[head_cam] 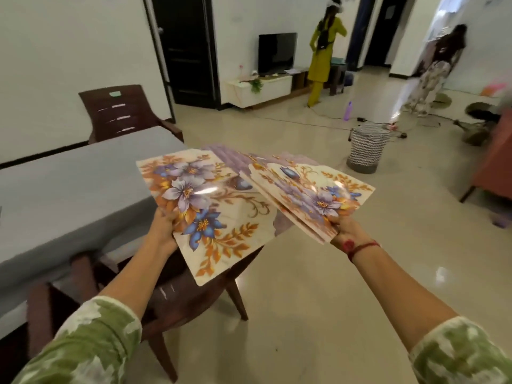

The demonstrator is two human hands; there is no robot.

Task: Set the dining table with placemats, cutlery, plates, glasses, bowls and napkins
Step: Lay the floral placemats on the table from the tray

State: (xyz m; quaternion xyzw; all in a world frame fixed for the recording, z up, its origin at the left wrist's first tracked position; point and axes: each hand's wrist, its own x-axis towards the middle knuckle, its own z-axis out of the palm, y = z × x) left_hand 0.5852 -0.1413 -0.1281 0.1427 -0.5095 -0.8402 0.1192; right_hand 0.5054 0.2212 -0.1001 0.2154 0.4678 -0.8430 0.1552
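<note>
Presently, nothing is laid on the tabletop [69, 184]; drop risk on both sides.
The left hand [163, 228] pinches one glossy placemat [216, 217] by its near edge, beside the tabletop's corner and above a chair [194, 295]; the right hand [346, 231] grips a fanned stack of placemats [313, 195] at one corner; judged risks: slick sheets sliding from the stack to the floor [318, 286]; the single placemat drooping, catching the chair.
</note>
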